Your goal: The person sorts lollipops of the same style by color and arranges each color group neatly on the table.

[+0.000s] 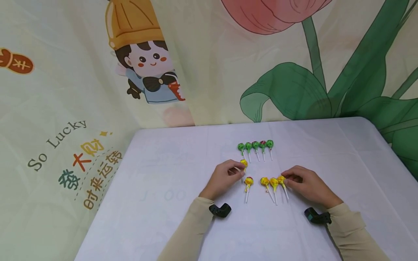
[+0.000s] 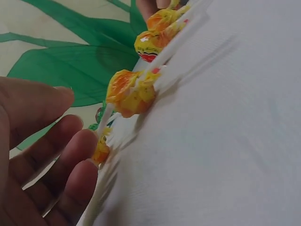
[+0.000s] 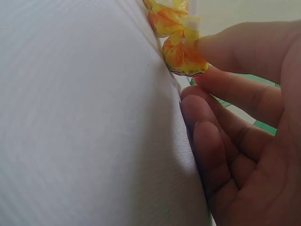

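Observation:
My left hand [image 1: 224, 178] is beside a yellow-wrapped lollipop [image 1: 244, 163], its fingers partly covering the stick. In the left wrist view the thumb and fingertips stand apart, with that lollipop [image 2: 101, 153] behind the fingers. Just below it on the table lies another yellow lollipop [image 1: 249, 181], its stick toward me. At right, my right hand [image 1: 308, 185] pinches the head of the rightmost yellow lollipop [image 1: 281, 180] between thumb and index finger. Next to that one lie two more yellow lollipops, a middle one [image 1: 274, 183] and a left one [image 1: 265, 182].
Farther back, several green-wrapped lollipops [image 1: 255, 145] lie in a row, sticks toward me. All rest on a white-covered table [image 1: 156, 163]. A printed cloth backdrop [image 1: 209, 65] hangs behind the table's far edge. Black wrist cameras sit on both sleeves.

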### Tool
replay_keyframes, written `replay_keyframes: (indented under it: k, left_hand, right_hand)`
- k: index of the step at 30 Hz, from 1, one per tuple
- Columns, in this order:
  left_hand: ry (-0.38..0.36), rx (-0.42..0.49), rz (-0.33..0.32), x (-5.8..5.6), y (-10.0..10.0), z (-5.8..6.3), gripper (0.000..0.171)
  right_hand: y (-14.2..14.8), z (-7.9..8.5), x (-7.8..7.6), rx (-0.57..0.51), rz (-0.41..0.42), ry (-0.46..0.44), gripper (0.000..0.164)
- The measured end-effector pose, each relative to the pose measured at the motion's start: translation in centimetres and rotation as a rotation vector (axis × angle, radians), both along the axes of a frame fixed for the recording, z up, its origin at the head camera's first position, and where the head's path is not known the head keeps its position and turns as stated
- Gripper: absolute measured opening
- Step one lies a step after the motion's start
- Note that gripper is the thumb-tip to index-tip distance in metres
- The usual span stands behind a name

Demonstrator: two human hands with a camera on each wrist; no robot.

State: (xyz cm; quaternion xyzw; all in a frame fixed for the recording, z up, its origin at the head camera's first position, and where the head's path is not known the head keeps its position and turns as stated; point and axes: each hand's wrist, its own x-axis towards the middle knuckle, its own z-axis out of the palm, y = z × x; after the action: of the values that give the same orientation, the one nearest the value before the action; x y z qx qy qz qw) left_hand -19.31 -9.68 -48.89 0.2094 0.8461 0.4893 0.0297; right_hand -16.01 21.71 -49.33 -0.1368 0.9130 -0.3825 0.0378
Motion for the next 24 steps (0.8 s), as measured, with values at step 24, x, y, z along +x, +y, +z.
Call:
replay_keyframes:
  k: [24]
  left_hand:
    - [0.147, -0.079, -0.117, 0.38, 0.75, -0.78, 0.018]
  right_hand:
    - [0.12, -0.40, -0.24, 0.003, 0.008, -0.008, 0.022]
